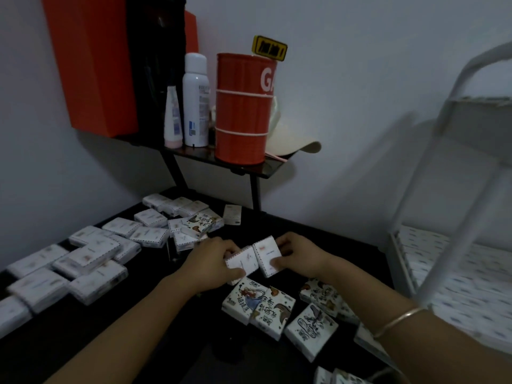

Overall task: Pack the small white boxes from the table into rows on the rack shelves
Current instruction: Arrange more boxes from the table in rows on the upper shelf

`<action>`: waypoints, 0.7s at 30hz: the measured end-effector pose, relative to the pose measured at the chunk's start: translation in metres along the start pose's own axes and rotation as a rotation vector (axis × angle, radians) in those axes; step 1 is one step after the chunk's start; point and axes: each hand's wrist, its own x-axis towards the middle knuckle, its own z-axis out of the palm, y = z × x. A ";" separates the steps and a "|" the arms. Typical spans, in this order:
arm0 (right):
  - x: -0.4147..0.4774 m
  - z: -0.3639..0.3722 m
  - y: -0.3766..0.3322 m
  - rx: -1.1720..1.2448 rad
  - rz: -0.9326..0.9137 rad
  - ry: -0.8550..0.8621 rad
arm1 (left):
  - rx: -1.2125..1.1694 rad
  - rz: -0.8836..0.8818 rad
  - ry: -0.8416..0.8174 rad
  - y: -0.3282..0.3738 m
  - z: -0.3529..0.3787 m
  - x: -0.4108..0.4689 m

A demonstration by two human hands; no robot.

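Observation:
My left hand (213, 261) grips one small white box (243, 263) and my right hand (297, 253) grips another small white box (268, 254); the two boxes touch side by side above the black table (171, 322). Several plain white boxes (83, 261) lie scattered on the table's left and far side. Several boxes with cartoon prints (266, 306) lie face up just below my hands. The white metal rack (432, 217) stands at the right, its patterned shelf (471, 278) beside the table.
A small dark shelf (249, 169) on the wall side carries a red drum-shaped can (242, 109), a white spray bottle (196, 101), a tube (173, 117) and a cap. An orange box (91, 62) stands at the top left. A gold bangle (399, 320) circles my right wrist.

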 end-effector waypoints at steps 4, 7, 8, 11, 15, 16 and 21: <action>-0.027 -0.010 -0.012 -0.021 -0.117 0.047 | -0.139 0.017 0.059 0.015 -0.010 -0.012; -0.061 -0.030 -0.025 -0.078 -0.240 0.074 | -0.359 0.024 0.075 0.034 -0.030 -0.023; -0.075 -0.038 -0.028 -0.067 -0.264 0.092 | -0.443 0.022 0.058 0.043 -0.038 -0.027; -0.119 -0.062 -0.036 -0.040 -0.309 0.207 | -0.636 0.051 -0.033 0.079 -0.058 -0.038; -0.182 -0.097 -0.039 -0.076 -0.320 0.436 | -0.711 0.168 -0.163 0.140 -0.082 -0.047; -0.198 -0.107 -0.037 -0.071 -0.313 0.479 | -0.707 0.193 -0.190 0.158 -0.088 -0.048; -0.277 -0.159 -0.025 -0.016 -0.278 0.602 | -0.611 0.376 -0.231 0.253 -0.110 -0.050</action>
